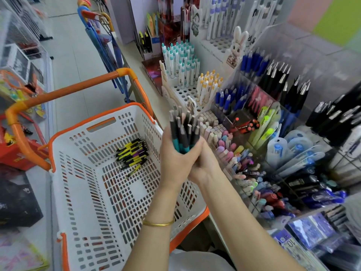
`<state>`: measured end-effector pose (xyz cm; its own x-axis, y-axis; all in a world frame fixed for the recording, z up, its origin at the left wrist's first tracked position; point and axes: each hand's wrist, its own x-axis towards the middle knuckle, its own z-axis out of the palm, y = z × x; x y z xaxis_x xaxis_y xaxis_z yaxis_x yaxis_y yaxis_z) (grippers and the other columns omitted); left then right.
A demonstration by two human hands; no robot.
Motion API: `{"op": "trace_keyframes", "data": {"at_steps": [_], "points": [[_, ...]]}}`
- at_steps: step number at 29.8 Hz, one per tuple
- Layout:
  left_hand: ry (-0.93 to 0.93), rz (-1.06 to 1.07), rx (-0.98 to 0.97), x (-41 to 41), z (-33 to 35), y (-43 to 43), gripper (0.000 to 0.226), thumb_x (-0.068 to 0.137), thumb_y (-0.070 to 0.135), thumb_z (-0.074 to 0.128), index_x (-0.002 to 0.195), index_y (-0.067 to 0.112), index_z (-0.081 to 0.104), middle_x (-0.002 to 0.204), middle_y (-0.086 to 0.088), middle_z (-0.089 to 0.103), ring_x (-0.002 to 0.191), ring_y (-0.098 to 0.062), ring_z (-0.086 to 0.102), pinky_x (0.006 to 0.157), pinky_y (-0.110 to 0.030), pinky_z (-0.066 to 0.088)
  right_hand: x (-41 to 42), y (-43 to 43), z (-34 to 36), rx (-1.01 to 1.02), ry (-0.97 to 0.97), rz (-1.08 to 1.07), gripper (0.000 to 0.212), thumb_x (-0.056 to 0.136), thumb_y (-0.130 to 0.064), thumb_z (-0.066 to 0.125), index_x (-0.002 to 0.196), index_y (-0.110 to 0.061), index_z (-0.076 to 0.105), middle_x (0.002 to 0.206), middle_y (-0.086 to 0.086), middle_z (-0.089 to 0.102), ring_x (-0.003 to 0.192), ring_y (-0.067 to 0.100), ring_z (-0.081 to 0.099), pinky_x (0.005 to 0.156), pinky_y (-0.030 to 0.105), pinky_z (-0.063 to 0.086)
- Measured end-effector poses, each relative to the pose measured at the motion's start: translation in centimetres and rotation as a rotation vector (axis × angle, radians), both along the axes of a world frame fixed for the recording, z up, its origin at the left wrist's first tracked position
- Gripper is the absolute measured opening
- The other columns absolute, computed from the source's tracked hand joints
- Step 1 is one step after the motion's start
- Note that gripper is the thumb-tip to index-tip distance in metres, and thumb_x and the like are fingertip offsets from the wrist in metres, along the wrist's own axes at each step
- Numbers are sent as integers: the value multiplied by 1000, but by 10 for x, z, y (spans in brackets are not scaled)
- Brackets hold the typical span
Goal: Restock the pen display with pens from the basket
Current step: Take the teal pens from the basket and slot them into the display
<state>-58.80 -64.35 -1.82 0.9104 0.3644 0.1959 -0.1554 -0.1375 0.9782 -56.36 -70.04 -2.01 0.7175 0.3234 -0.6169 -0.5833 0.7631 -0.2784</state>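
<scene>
Both hands clasp one upright bundle of pens (183, 130) with black and teal barrels, held over the basket's right rim. My left hand (173, 159) wraps the bundle from the left, and my right hand (203, 163) presses against it from the right. The white basket (82, 192) with orange trim and an orange handle stands to the left. A small pile of yellow-and-black pens (132, 153) lies on its floor. The pen display (254, 114) fills the shelf on the right, with many compartments of pens.
A white holder with teal-capped pens (180, 61) and yellow-capped pens (208, 87) stands behind the bundle. Blue pens (252, 61) and black pens (287, 85) fill clear bins at the right. Umbrellas (105, 45) hang at the back. Red boxes (15, 151) sit at the left.
</scene>
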Motion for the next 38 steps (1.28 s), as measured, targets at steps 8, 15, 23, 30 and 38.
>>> {"op": "trace_keyframes", "data": {"at_steps": [8, 15, 23, 30, 38], "points": [[-27, -51, 119, -3, 1, 1, 47, 73, 10, 83, 83, 42, 50, 82, 37, 60, 81, 14, 58, 69, -3, 44, -3, 7, 17, 28, -93, -36, 16, 70, -15, 66, 56, -7, 65, 55, 5, 63, 47, 17, 65, 43, 24, 53], [9, -179, 102, 2, 7, 1, 41, 74, 14, 82, 92, 40, 56, 88, 18, 64, 89, 9, 60, 72, -5, 46, -8, -8, 26, 33, -27, -21, 53, 93, -24, 49, 49, -3, 69, 57, 8, 67, 49, 20, 67, 45, 26, 55], [66, -316, -13, 9, 33, -16, 32, 81, 15, 76, 88, 38, 55, 77, 22, 64, 79, 15, 60, 62, -5, 47, -11, -31, 41, -50, -65, -85, 22, 91, -21, 55, 106, -8, 65, 86, 10, 70, 107, 24, 66, 71, 30, 57], [142, -369, -306, 23, 66, -55, 20, 79, 21, 77, 94, 25, 65, 86, 4, 70, 86, -16, 69, 76, -34, 57, -27, -93, 83, -1037, -463, -47, 23, 100, -20, 42, 108, -19, 64, 91, -7, 69, 74, 1, 64, 74, 40, 56], [192, -615, -363, 14, 87, -88, 40, 62, 33, 77, 96, 16, 68, 81, 2, 73, 80, -16, 69, 76, -37, 57, -23, -140, 120, -1501, -830, -135, 13, 93, -23, 57, 82, -27, 62, 76, -9, 65, 65, 0, 60, 55, 15, 47]]}}
